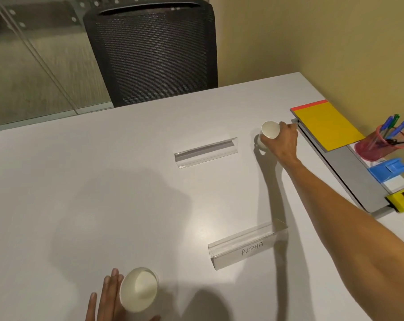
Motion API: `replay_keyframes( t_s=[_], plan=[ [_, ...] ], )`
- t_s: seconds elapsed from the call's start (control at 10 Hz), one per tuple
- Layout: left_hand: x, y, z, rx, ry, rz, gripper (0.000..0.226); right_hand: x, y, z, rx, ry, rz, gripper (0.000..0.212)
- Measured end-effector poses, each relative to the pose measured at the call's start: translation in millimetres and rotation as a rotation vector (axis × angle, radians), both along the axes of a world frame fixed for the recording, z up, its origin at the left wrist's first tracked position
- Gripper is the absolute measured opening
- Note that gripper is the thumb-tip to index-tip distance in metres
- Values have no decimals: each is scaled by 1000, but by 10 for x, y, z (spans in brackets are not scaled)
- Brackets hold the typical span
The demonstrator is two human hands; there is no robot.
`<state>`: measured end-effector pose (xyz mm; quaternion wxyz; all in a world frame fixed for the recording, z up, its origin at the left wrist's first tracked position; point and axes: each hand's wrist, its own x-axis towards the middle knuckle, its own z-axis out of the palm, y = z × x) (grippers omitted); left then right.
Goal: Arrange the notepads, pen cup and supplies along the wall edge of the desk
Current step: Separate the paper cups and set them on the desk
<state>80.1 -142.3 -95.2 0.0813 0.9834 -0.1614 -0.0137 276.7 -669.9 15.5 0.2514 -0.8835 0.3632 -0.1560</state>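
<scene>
My right hand (283, 141) reaches across the white desk (80, 181) and grips a white paper cup (269, 130), tilted, just left of the notepads. A yellow notepad (326, 125) with a red top strip lies on a grey one (356, 179) along the right wall. Behind them stand a red mesh pen cup (379, 145) with blue and green pens, a blue supply item (389, 169) and a yellow one (402, 201). My left hand (108, 297) holds a second white paper cup (139, 289) at the near edge.
Two clear acrylic name holders lie on the desk: an unlabelled one (205, 151) in the middle and one marked ALPHA (247, 246) nearer me. A black mesh chair (152, 47) stands at the far side. A glass partition (34, 54) is at the left.
</scene>
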Motion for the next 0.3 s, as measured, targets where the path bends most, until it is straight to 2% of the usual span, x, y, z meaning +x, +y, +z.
replay_keyframes(
  t_s=[0.2, 0.3],
  plan=[
    [-16, 9, -72, -6, -50, 17, 106, -1, 40, 42, 36, 25, -6, 70],
    [-25, 5, -121, -26, -72, 33, 113, -39, 63, 71, -8, 75, 3, 83]
  ],
)
